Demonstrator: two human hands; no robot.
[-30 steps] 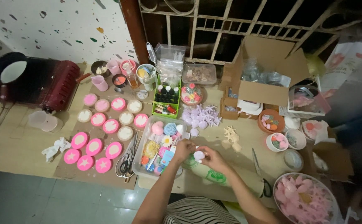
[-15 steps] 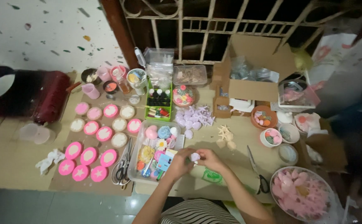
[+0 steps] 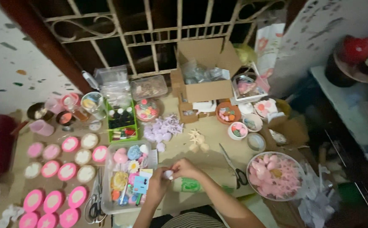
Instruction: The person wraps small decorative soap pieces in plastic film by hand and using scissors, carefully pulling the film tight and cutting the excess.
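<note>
Looking down from the head view, the person's left hand (image 3: pixel 158 183) and right hand (image 3: pixel 185 168) meet close to the near edge of the counter (image 3: pixel 211 126), fingertips pressed together around a small white piece (image 3: pixel 168 173) that sits pinched between them. The piece lies directly between the two hands, to the right of the left hand's fingers and to the left of the right hand's, so neither hand is clearly nearer; it is too small to tell any long axis. Both hands are closed on it, not spread. Just to the left of the hands, touching or nearly so, stands a clear tray (image 3: pixel 108 177) of coloured pieces, and just beside the right wrist lies a green item (image 3: pixel 191 185). Scissors (image 3: pixel 233 168) lie further right, apart from the hands, near a bowl of pink shapes (image 3: pixel 251 179).
</note>
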